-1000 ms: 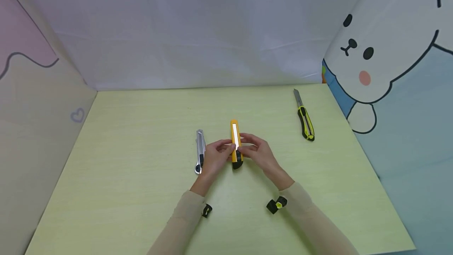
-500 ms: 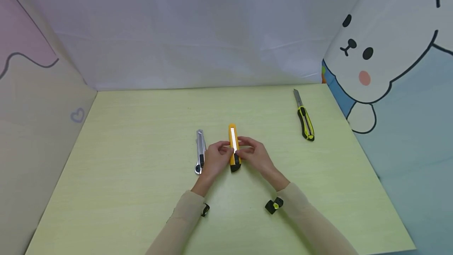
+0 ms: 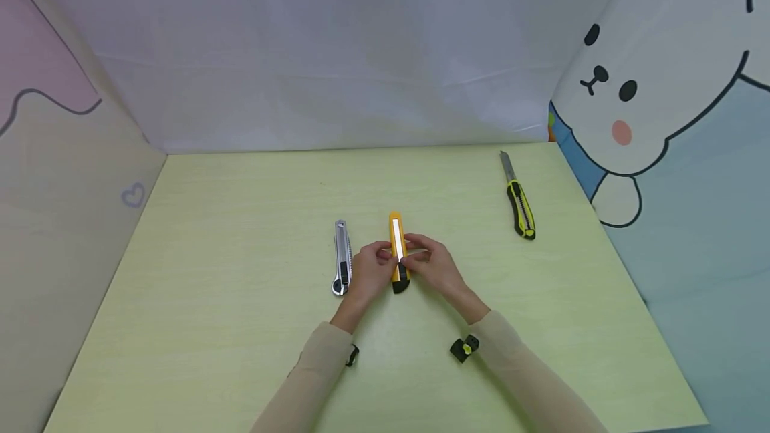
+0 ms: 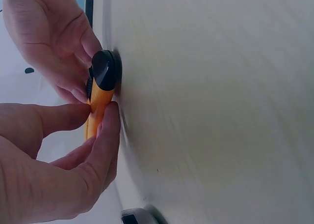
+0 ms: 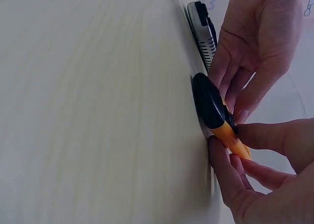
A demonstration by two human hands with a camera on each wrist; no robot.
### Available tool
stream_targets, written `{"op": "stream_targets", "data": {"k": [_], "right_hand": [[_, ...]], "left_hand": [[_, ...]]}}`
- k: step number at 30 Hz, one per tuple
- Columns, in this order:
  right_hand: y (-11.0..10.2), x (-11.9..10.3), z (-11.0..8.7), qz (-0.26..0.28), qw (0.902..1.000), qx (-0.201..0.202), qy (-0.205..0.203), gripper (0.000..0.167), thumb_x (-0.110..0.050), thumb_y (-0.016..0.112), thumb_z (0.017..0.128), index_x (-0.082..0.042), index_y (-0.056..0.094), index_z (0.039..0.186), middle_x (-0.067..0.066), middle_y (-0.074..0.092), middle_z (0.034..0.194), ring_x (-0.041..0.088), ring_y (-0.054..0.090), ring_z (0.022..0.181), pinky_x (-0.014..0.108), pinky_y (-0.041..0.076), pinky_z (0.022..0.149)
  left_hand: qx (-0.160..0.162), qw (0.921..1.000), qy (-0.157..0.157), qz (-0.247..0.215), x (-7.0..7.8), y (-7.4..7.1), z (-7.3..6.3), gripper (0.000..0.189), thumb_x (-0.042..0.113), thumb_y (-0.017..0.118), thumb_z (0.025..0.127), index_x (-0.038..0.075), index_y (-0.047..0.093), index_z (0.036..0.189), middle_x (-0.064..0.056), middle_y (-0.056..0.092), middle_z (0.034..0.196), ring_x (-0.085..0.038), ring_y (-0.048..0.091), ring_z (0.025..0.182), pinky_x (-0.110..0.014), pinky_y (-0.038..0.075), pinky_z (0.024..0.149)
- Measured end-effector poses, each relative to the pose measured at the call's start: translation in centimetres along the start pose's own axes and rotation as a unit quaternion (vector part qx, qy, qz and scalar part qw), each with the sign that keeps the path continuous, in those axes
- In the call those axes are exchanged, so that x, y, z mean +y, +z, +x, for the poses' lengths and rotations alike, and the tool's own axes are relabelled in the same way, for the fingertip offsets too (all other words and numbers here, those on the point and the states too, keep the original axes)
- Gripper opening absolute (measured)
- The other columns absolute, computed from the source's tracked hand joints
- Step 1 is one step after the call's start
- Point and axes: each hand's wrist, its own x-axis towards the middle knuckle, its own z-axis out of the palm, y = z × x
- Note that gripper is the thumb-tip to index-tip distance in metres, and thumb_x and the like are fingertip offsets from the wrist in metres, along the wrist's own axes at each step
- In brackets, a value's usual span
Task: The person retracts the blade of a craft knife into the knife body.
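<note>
An orange utility knife (image 3: 395, 229) with a black end cap (image 4: 104, 69) lies lengthwise between both hands at the middle of the table. From its left side my left hand (image 3: 371, 271) pinches the orange body, thumb on top and fingers along the edge. My right hand (image 3: 439, 267) pinches it from the other side, its thumb by the black slider (image 5: 230, 121) in the right wrist view. The knife is close over the tabletop, and no blade shows. Just left of my left hand lies a silver utility knife (image 3: 341, 246).
Toward the back right of the pale table (image 3: 228, 232) rests a green and black utility knife (image 3: 521, 209), its blade extended and pointing away. White cloth (image 3: 337, 52) hangs behind the table, and printed sheets (image 3: 692, 232) stand at its sides.
Both hands have brought the orange utility knife slightly nearer to me and a little left, mostly in the first half second. The silver and green knives have stayed put.
</note>
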Motion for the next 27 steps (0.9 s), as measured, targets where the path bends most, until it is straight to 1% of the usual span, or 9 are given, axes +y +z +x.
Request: {"op": "stream_targets", "data": {"k": [5,8,12,16,20,23,27], "right_hand": [[0.12,-0.09,0.04,-0.024,0.9997,0.005,-0.003,0.050,0.003,0.073,0.092,0.001,0.059,0.140,0.021,0.067,0.124,0.032,0.072,0.100,0.037,0.060,0.084],[0.15,-0.20,0.06,-0.040,0.9991,0.010,-0.004,0.049,0.002,0.074,0.092,0.001,0.060,0.139,0.019,0.068,0.123,0.032,0.073,0.100,0.035,0.061,0.082],[0.12,-0.36,-0.03,-0.053,0.9984,0.014,-0.011,0.047,0.001,0.075,0.091,0.002,0.062,0.136,0.019,0.069,0.121,0.031,0.073,0.097,0.033,0.060,0.078],[0.10,-0.45,-0.16,-0.070,0.9971,0.019,-0.020,0.044,0.000,0.076,0.091,0.004,0.064,0.133,0.019,0.071,0.120,0.030,0.072,0.096,0.028,0.057,0.073],[0.13,-0.37,-0.20,-0.077,0.9967,0.023,-0.011,0.045,-0.001,0.077,0.090,0.003,0.064,0.133,0.018,0.071,0.121,0.028,0.072,0.095,0.024,0.055,0.071],[0.14,-0.31,-0.23,-0.076,0.9968,0.021,-0.008,0.045,0.000,0.076,0.091,0.003,0.064,0.133,0.018,0.070,0.124,0.027,0.072,0.094,0.025,0.056,0.071],[0.12,-0.29,-0.26,-0.075,0.9970,0.019,-0.010,0.044,0.000,0.076,0.091,0.003,0.064,0.133,0.019,0.069,0.125,0.027,0.072,0.093,0.028,0.058,0.071]], "left_hand": [[0.006,1.0000,-0.001,0.007,0.03,0.16,0.07,0.029,0.001,0.073,0.091,-0.007,0.070,0.118,-0.015,0.073,0.092,-0.025,0.070,0.081,-0.036,0.060,0.073],[0.006,0.9999,-0.008,0.012,0.12,0.25,0.12,0.029,0.002,0.073,0.091,-0.007,0.070,0.119,-0.014,0.073,0.093,-0.024,0.070,0.082,-0.035,0.059,0.074],[0.004,0.9998,-0.014,0.014,0.18,0.33,0.14,0.030,0.002,0.072,0.092,-0.007,0.070,0.120,-0.013,0.072,0.094,-0.023,0.069,0.083,-0.034,0.059,0.074],[0.005,0.9998,-0.014,0.014,0.27,0.39,0.05,0.030,0.002,0.072,0.092,-0.008,0.069,0.121,-0.014,0.073,0.095,-0.023,0.069,0.083,-0.034,0.059,0.074],[0.011,0.9996,-0.022,0.015,0.34,0.55,0.02,0.031,0.002,0.073,0.092,-0.006,0.070,0.122,-0.012,0.073,0.095,-0.022,0.068,0.084,-0.033,0.058,0.074],[0.018,0.9994,-0.025,0.017,0.31,0.72,0.07,0.030,0.001,0.074,0.091,-0.005,0.071,0.121,-0.011,0.073,0.094,-0.021,0.068,0.083,-0.031,0.058,0.072],[0.026,0.9993,-0.017,0.022,0.25,0.83,0.11,0.029,-0.001,0.074,0.090,-0.006,0.071,0.118,-0.011,0.073,0.091,-0.021,0.067,0.080,-0.030,0.058,0.071]]}}
